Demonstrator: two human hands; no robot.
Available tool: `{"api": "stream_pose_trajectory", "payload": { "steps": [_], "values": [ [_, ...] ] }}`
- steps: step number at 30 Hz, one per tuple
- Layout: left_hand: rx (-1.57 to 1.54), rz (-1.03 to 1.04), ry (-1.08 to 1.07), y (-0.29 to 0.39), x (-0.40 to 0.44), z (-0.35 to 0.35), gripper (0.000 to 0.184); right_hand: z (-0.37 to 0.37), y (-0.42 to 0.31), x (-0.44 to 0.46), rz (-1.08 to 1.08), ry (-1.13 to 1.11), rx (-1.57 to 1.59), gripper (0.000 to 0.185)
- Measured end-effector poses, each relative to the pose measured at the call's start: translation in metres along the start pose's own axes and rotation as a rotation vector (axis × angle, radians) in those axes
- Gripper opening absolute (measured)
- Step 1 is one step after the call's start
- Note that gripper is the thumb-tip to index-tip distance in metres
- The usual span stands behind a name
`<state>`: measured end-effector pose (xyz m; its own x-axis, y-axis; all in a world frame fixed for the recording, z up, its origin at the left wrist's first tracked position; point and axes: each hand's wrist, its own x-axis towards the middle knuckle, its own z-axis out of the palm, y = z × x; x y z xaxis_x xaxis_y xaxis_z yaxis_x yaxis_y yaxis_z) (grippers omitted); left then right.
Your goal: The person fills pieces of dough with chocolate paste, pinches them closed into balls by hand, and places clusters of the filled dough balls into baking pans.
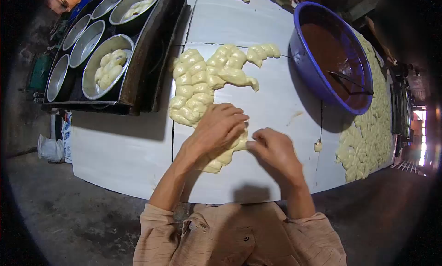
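A piece of pale yellow dough lies on the white tabletop near the front edge. My left hand rests over it, fingers curled together and pressing on the dough, so part of it is hidden. The thumb and fingers of my right hand close on the dough's right-hand tip. Just beyond my left hand sits a larger slab of dough marked into soft lumps. Another lobe of dough reaches right from this slab, and a small lumpy piece lies at its upper right.
At left stands a dark metal rack of round tins; one tin holds dough balls. A purple basin of brown filling stands at right. Beyond it spreads a wide dough sheet. A dough scrap lies nearby.
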<state>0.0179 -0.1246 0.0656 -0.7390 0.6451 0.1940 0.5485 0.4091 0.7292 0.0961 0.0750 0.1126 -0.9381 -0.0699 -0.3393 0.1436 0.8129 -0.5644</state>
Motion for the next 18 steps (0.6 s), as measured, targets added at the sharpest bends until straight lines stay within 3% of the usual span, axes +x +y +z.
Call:
{"api": "stream_pose_trajectory", "payload": {
  "steps": [4, 8, 9, 14, 17, 18],
  "values": [
    [0.173, 0.024, -0.266, -0.004, 0.009, 0.006, 0.025, 0.040, -0.009, -0.014, -0.103, 0.193, -0.141, 0.042],
    [0.253, 0.007, -0.246, -0.014, 0.011, -0.015, 0.021, 0.068, -0.007, -0.016, -0.121, 0.265, -0.143, 0.036],
    [0.216, -0.004, -0.186, -0.018, 0.008, -0.018, 0.021, 0.069, -0.004, -0.016, -0.128, 0.291, -0.044, 0.032],
    [0.122, -0.039, -0.036, -0.020, -0.005, -0.024, 0.013, 0.088, 0.018, -0.018, 0.224, 0.087, 1.111, 0.017],
    [0.115, -0.016, 0.038, -0.016, -0.008, -0.020, 0.012, 0.096, 0.008, -0.018, 0.166, 0.252, 1.508, 0.034],
    [0.140, -0.062, -0.032, -0.012, -0.009, -0.023, 0.011, 0.088, -0.003, -0.020, 0.185, 0.264, 1.641, 0.044]
  ]
}}
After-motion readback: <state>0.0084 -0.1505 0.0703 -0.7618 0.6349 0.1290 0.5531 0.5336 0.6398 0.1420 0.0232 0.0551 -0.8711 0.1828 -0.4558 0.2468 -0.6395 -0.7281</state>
